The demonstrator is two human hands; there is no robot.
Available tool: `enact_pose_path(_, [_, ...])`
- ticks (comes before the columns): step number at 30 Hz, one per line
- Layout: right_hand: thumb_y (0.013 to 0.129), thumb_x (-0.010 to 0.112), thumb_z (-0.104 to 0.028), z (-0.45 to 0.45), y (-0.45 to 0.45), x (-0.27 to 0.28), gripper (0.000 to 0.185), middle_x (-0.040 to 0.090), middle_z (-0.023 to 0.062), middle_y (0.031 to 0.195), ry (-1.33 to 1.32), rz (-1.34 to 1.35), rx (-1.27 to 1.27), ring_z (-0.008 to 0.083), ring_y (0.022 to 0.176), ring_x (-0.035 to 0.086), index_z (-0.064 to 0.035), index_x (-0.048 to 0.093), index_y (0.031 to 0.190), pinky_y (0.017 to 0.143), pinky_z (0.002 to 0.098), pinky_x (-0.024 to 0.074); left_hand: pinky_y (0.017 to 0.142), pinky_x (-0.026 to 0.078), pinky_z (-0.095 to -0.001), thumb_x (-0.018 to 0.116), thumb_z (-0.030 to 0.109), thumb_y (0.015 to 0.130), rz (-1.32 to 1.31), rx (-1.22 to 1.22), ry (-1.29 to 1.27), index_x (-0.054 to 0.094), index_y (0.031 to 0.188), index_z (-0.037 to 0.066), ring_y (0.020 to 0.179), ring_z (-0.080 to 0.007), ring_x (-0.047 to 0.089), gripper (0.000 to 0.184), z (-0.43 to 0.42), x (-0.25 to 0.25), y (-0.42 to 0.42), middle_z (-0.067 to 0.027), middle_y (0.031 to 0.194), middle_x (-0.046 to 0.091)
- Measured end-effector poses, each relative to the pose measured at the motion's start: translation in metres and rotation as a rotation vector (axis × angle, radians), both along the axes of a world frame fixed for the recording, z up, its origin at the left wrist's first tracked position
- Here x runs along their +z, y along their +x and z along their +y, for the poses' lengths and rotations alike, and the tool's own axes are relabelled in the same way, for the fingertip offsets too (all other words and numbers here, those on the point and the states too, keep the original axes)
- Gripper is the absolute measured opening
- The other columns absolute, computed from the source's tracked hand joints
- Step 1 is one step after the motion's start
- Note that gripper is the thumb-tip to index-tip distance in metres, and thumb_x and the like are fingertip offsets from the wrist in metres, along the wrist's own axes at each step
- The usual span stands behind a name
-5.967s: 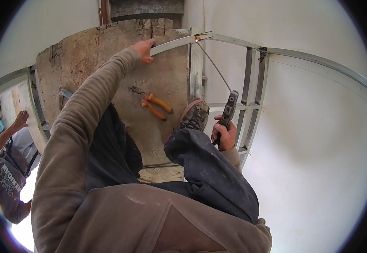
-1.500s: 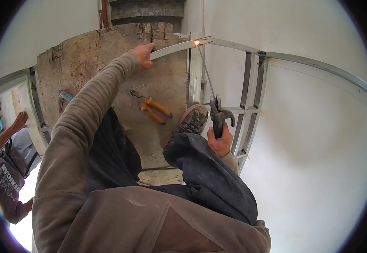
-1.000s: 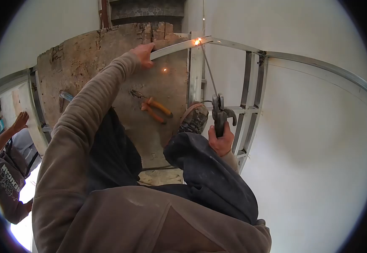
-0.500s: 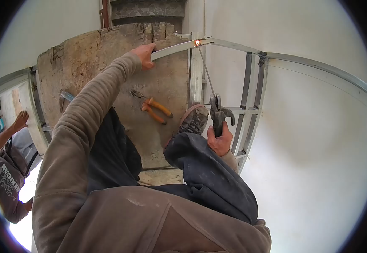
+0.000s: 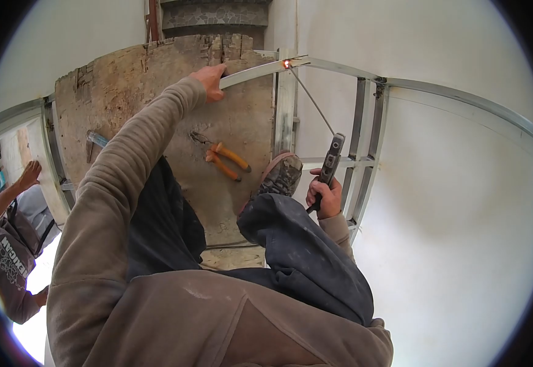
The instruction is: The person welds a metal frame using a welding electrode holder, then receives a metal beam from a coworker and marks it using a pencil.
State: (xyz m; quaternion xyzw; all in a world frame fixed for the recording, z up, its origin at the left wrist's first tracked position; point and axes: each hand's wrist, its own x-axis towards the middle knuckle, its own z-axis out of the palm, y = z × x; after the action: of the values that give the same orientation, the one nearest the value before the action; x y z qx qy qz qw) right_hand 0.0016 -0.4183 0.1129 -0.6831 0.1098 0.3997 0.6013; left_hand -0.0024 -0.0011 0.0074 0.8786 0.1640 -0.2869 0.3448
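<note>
My left hand (image 5: 210,82) is closed round the near end of a light metal bar (image 5: 251,74), above a worn wooden board (image 5: 132,92). My right hand (image 5: 325,196) grips a dark electrode holder (image 5: 332,160). From its head a thin welding rod (image 5: 312,100) slants up and left to the bar, where a small orange glow (image 5: 287,63) shows at the joint with an upright metal post (image 5: 284,110). Pliers with orange handles (image 5: 226,160) lie on the board between my legs, left of my shoe (image 5: 280,175).
A blue-handled tool (image 5: 96,139) lies on the board by my left sleeve. Metal framing (image 5: 359,116) stands against the white wall (image 5: 456,183) at right. Stone-faced steps (image 5: 214,17) are at the top. Another person's hand (image 5: 30,175) rests on a panel at far left.
My right hand has turned the electrode holder, so its head now sits further right and the rod leans more. The glow is smaller than a second ago. My left hand has stayed on the bar.
</note>
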Motion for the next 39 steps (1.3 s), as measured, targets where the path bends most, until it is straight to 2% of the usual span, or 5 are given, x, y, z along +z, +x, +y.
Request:
enact_pose_path(2, [0.085,0.055,-0.004,-0.003,0.001,-0.002,0.033,0.047,0.004,0.061,-0.057,-0.085,0.052,0.0136,0.044,0.045,0.0046,0.054,0.117,0.042,0.0295,0.0387,0.09,0.047,-0.0459,0.063,0.019,0.077,-0.058,0.004,-0.001,0.052,0.116,0.004,0.106,-0.0392,0.059,0.043,-0.001,-0.002,-0.001,-0.0215,0.111,0.062])
enact_pose_path(7, [0.081,0.07,-0.014,0.011,-0.034,0.006,0.038,0.067,0.0205,0.081,-0.449,-0.904,0.553,0.0332,0.072,0.07,0.0023,0.059,0.113,0.062,0.0373,0.0535,0.084,0.047,-0.0467,0.064,0.016,0.074,-0.176,0.024,-0.024,0.052,0.109,0.0,0.096,-0.0436,0.06,0.04,0.0,-0.014,-0.005,-0.0262,0.099,0.063])
enact_pose_path(11, [0.08,0.069,-0.009,0.014,-0.024,0.027,0.029,0.065,0.0167,0.074,-0.431,-0.89,0.345,0.032,0.065,0.068,0.0026,0.06,0.105,0.059,0.037,0.0517,0.082,0.048,-0.0474,0.064,0.015,0.074,-0.162,0.037,-0.021,0.052,0.108,0.0,0.093,-0.0445,0.06,0.039,-0.001,-0.009,-0.005,-0.0267,0.097,0.063])
enact_pose_path(15, [0.082,0.067,-0.008,0.018,-0.009,0.039,0.024,0.061,0.0147,0.069,-0.509,-0.803,0.401,0.0291,0.057,0.062,0.0014,0.06,0.103,0.054,0.0355,0.0479,0.082,0.048,-0.0478,0.064,0.015,0.074,-0.184,0.034,-0.032,0.052,0.107,-0.001,0.094,-0.0448,0.06,0.038,-0.001,-0.016,-0.005,-0.0266,0.096,0.063])
enact_pose_path(39, [0.081,0.065,-0.006,0.014,-0.023,0.016,0.025,0.061,0.0144,0.069,-0.498,-0.9,0.467,0.031,0.057,0.062,-0.0013,0.058,0.104,0.054,0.0373,0.0477,0.087,0.047,-0.046,0.066,0.017,0.071,-0.124,-0.012,-0.017,0.052,0.109,-0.001,0.099,-0.043,0.061,0.045,0.003,-0.021,0.0,-0.0257,0.1,0.064])
